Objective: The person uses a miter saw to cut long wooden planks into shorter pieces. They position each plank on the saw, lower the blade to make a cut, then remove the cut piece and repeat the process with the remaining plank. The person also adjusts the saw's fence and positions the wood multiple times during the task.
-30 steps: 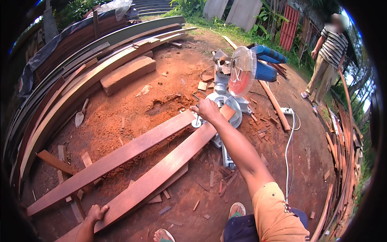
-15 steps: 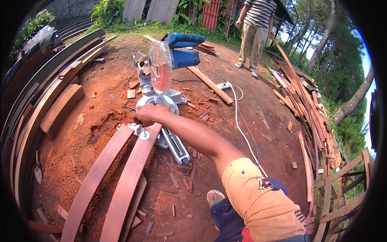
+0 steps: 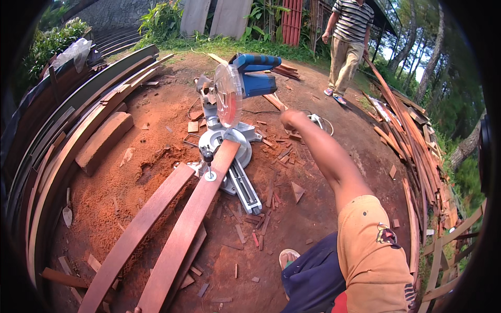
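A long reddish board (image 3: pixel 185 235) lies with its far end on the saw (image 3: pixel 236 107); a clamp (image 3: pixel 210 163) stands on top of it. The left hand (image 3: pixel 134 310) is at the board's near edge, nearly all out of view, so its grip cannot be told. The right hand's (image 3: pixel 296 119) fingers are curled beside the saw; whether they hold anything is unclear. A second board (image 3: pixel 140 232) lies just left. Beyond is a person (image 3: pixel 348 44) in a striped shirt.
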`<state>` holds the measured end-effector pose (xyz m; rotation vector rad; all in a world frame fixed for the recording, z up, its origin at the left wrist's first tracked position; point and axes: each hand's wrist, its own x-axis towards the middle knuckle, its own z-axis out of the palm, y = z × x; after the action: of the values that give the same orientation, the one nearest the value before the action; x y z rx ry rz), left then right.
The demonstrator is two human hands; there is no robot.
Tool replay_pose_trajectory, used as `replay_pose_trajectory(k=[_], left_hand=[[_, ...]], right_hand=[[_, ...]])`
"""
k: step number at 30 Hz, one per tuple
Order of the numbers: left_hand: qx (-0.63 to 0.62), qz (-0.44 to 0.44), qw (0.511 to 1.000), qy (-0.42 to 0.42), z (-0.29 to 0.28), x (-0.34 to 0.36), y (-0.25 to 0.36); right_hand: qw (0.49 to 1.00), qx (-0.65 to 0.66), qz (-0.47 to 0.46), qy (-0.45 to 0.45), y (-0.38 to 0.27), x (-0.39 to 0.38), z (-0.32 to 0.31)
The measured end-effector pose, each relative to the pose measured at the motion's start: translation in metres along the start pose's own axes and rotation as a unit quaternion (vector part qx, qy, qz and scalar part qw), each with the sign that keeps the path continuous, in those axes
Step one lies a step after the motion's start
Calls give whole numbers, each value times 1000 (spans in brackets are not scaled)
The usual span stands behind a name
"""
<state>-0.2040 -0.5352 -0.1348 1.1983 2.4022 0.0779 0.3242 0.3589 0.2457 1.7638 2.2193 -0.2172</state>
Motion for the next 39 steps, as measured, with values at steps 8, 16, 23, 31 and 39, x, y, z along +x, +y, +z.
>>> replay_pose_trajectory(k=[8, 16, 23, 31, 39], left_hand=[[-34, -50, 997, -56, 13, 13, 44], [-37, -133, 990, 2, -55, -21, 116], [-35, -146, 988, -17, -57, -25, 128], [-35, -165, 985, -24, -70, -23, 131], [-36, -157, 986, -47, -94, -7, 115]], right_hand=[[998, 68, 9, -16, 65, 13, -16], [915, 105, -318, -226, -128, -69, 236], [815, 541, -139, -153, -219, -134, 328], [729, 659, -115, -143, -255, -123, 358], [731, 658, -100, -150, -274, -129, 355]])
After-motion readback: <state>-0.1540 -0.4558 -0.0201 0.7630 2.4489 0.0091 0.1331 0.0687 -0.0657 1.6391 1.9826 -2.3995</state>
